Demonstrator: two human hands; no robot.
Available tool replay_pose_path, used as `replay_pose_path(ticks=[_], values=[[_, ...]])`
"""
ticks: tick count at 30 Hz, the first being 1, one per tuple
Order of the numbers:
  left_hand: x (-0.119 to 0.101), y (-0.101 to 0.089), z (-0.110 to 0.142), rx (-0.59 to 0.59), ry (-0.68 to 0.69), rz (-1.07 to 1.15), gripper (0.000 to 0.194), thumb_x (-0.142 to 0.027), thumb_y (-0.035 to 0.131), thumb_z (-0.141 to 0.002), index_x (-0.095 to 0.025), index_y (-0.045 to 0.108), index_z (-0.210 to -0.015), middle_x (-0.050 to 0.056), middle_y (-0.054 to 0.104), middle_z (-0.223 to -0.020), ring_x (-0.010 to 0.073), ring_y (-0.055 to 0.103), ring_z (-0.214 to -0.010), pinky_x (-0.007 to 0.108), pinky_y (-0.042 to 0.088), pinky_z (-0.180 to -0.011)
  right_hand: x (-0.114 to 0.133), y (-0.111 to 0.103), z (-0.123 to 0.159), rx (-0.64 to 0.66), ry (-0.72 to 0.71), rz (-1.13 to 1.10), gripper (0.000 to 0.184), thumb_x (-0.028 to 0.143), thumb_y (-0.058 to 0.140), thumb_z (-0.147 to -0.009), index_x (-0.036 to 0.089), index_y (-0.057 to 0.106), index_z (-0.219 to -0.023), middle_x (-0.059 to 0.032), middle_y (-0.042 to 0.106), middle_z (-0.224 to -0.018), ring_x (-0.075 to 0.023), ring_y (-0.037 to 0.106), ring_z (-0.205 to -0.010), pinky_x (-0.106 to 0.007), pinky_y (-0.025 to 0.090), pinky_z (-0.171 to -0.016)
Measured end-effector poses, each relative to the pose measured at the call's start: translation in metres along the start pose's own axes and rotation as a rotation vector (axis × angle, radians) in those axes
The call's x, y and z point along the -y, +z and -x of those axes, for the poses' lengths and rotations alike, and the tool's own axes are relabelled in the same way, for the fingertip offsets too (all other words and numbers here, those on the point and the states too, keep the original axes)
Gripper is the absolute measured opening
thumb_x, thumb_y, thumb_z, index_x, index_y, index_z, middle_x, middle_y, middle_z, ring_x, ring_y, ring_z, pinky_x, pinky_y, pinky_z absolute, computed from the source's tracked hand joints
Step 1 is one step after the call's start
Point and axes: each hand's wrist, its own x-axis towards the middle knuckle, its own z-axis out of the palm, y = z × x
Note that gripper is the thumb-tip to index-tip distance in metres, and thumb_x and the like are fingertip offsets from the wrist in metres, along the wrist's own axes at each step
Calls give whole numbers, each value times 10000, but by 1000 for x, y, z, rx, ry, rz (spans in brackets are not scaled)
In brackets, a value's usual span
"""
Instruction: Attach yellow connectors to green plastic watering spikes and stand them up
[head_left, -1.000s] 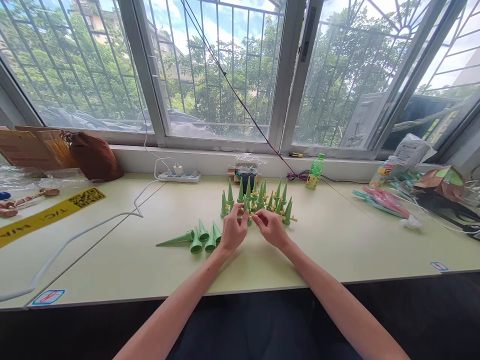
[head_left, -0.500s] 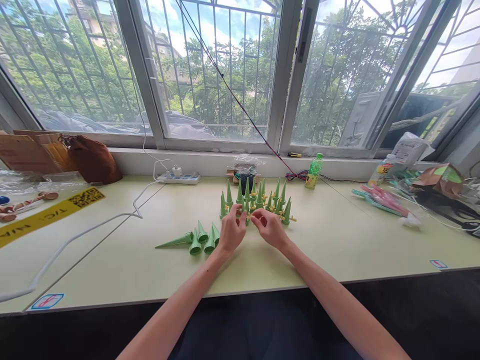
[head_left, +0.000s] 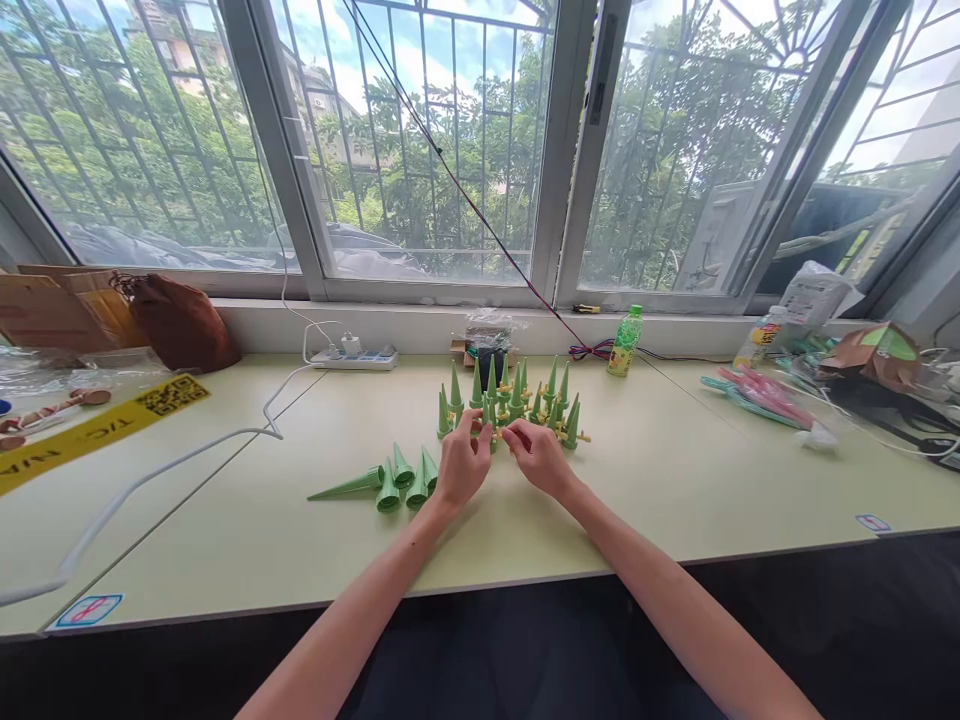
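Several green plastic cones (head_left: 510,395) with small yellow fittings stand upright in a cluster at the middle of the pale table (head_left: 225,540). My left hand (head_left: 460,466) and my right hand (head_left: 538,458) meet at the front of that cluster, fingers pinched together around a green cone between them; the cone itself is mostly hidden by the fingers. To the left of my left hand lies a small pile of loose green cones (head_left: 397,480), with one long cone (head_left: 345,487) lying flat and pointing left.
A white power strip (head_left: 352,357) and its cable (head_left: 150,478) run across the left half. A brown pouch (head_left: 180,322) and yellow tape (head_left: 97,432) lie far left. A green bottle (head_left: 625,342) stands by the window; bags and pink items (head_left: 765,400) crowd the right.
Both hands stay pinched at the front of the cone cluster with only slight finger shifts. The view has tilted a little upward.
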Motion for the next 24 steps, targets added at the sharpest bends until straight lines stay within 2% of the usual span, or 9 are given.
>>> replay_pose_path(ticks=[5,9,18,24], values=[[1,0,0,-11,2,7,216,-376,479,-923,-193,506,-1034,10,607,-764,94,527,-414,215,378,-443,1,-1,1,34,-4,-23,245,397,515,-923,175,594,-989,-14,616,-734,-114,455,-520,-248,378,-538],[1,0,0,-14,7,3,219,-371,484,-921,-190,507,-1042,18,617,-791,95,534,-419,219,387,-450,0,0,2,55,-37,-18,228,382,517,-923,175,604,-961,-33,633,-797,-114,462,-542,-248,389,-547],[2,1,1,-11,28,-11,226,-367,472,-924,-189,509,-1057,13,609,-773,90,511,-408,215,379,-438,-2,2,1,57,-43,1,267,366,463,-954,172,604,-836,-1,572,-663,-122,456,-555,-247,360,-554],[2,1,0,-4,14,-6,240,-371,464,-924,-190,515,-1073,13,613,-781,99,530,-433,221,413,-450,0,0,2,45,-21,-10,257,402,485,-939,174,604,-920,-10,598,-702,-122,468,-539,-248,375,-549]])
